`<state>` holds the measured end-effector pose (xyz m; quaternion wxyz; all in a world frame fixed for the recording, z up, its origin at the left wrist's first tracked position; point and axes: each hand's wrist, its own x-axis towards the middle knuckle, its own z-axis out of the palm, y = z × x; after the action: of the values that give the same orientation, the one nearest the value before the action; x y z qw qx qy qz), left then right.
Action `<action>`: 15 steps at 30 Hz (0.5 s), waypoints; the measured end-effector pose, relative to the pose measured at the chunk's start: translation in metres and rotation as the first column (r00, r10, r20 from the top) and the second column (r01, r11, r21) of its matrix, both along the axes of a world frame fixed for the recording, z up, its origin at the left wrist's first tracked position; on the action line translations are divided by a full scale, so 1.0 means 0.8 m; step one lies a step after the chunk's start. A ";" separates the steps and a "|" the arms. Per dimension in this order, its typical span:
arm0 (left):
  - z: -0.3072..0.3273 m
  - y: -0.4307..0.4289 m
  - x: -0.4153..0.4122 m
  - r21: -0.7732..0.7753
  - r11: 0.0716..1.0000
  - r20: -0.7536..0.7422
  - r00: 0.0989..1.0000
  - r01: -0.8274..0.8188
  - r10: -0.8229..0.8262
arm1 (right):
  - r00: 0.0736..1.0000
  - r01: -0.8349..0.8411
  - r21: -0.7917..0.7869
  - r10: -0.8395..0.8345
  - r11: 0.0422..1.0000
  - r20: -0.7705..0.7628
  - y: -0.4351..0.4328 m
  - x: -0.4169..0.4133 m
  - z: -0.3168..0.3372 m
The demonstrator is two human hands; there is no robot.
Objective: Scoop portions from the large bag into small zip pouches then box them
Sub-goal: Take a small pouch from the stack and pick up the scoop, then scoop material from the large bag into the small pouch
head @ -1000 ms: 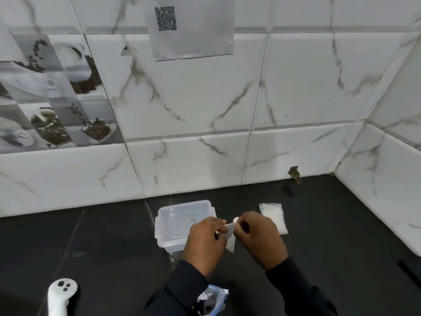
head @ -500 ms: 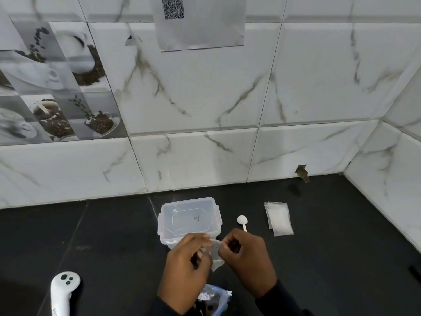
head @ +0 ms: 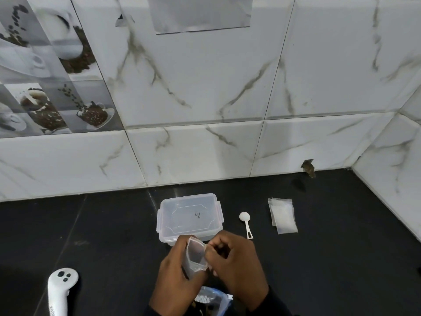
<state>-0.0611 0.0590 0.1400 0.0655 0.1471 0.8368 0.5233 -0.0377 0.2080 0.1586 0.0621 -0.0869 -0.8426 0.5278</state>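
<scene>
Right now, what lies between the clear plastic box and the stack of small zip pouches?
A small white plastic scoop, seen in the head view.

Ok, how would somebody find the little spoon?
Start at the black counter under the marble wall. Right of the clear box, before the stack of pouches, lies the spoon. It's the only tiny white thing with a round bowl and thin handle.

Both hands are meeting low at centre, backs up. Left hand is curling round the small zip pouch; right hand is pinching its top edge, probably thumb and forefinger. Dark sleeve is covering the right wrist.
</scene>
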 end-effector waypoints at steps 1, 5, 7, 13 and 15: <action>0.000 -0.003 0.000 0.019 1.000 0.006 1.000 -0.018 0.018 | 1.000 -0.020 -0.036 0.021 0.999 0.006 0.002 -0.003 0.001; 0.006 -0.022 0.001 0.030 0.996 0.042 0.996 -0.081 0.079 | 0.984 0.166 -0.130 -0.154 0.978 0.095 0.039 -0.037 -0.038; 0.014 -0.038 0.005 0.019 0.997 0.045 0.996 -0.075 0.074 | 0.935 0.309 0.090 -0.320 0.947 0.153 0.079 -0.065 -0.091; 0.030 -0.106 0.032 -0.046 0.999 0.151 0.989 0.009 -0.002 | 0.824 0.061 0.569 -0.363 0.820 0.435 0.141 -0.117 -0.182; 0.030 -0.128 0.049 -0.097 0.994 0.147 0.989 0.043 -0.029 | 0.807 0.048 0.556 -0.361 0.830 0.468 0.140 -0.128 -0.179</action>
<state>-0.0218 -0.0432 0.1636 0.1430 0.1201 0.8522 0.4887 -0.1401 0.3200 0.0151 -0.1048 -0.3099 -0.9186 0.2219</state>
